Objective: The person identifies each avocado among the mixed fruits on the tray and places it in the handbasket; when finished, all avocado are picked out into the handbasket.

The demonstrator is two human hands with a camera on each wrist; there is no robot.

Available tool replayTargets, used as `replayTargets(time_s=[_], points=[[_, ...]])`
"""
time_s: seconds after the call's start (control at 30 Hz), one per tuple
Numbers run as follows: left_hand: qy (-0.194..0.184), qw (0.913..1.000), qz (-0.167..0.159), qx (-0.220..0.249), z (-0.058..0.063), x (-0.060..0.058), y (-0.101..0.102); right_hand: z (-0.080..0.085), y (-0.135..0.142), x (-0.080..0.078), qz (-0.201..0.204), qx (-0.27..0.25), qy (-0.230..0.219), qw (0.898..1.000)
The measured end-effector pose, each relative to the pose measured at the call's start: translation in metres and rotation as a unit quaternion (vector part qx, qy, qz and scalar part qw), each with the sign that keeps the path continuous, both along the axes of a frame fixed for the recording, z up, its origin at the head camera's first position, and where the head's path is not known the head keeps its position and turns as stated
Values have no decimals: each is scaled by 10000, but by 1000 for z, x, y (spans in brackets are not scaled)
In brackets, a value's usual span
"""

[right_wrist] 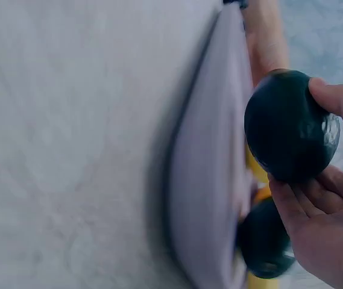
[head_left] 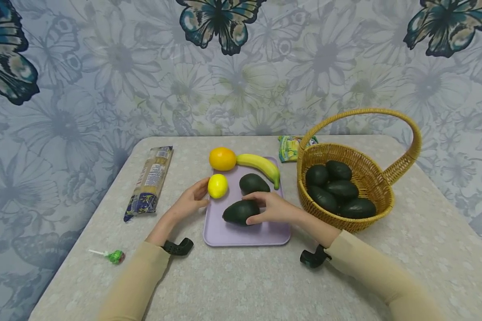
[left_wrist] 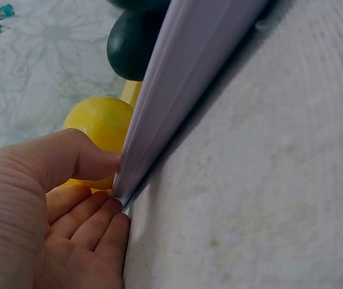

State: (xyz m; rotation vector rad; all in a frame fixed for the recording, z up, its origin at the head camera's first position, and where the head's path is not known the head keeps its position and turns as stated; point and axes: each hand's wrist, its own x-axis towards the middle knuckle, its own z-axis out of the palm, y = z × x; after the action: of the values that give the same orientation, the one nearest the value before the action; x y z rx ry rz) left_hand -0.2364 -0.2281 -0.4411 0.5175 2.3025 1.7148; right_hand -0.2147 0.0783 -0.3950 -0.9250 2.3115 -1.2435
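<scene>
My right hand [head_left: 274, 207] grips a dark green avocado [head_left: 239, 213] by its right end, over the lilac tray [head_left: 247, 238]. In the right wrist view, the thumb and fingers curl round that avocado [right_wrist: 292, 129]. A second avocado [head_left: 254, 183] lies just behind it on the tray. My left hand [head_left: 189, 199] is at the tray's left edge, beside a yellow lemon [head_left: 218, 186]. Its thumb and extended fingertips touch the tray's rim [left_wrist: 159, 102] in the left wrist view. At the tray's back are an orange [head_left: 222, 159] and a banana [head_left: 259, 164].
To the right stands a wicker basket [head_left: 379, 196] with a tall handle, holding several avocados [head_left: 341, 189]. A green packet [head_left: 288, 149] lies behind it. On the left are a long pasta-like package [head_left: 151, 180] and a green-wrapped lollipop [head_left: 114, 256].
</scene>
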Motion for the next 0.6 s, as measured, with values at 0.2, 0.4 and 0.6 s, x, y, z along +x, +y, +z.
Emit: replayTargets(time_s=[0.2,0.4,0.6], points=[[50,10000,-14,-47,1,0,-1,31,25,16,102,-473,-79,9988],[-4,10000,-27,-34,2,1,0,67,64,26,-326,-720,437,9959],[5,10000,-36,-55,1,-1,0,88,113,33,-1531,-475,861,9833]])
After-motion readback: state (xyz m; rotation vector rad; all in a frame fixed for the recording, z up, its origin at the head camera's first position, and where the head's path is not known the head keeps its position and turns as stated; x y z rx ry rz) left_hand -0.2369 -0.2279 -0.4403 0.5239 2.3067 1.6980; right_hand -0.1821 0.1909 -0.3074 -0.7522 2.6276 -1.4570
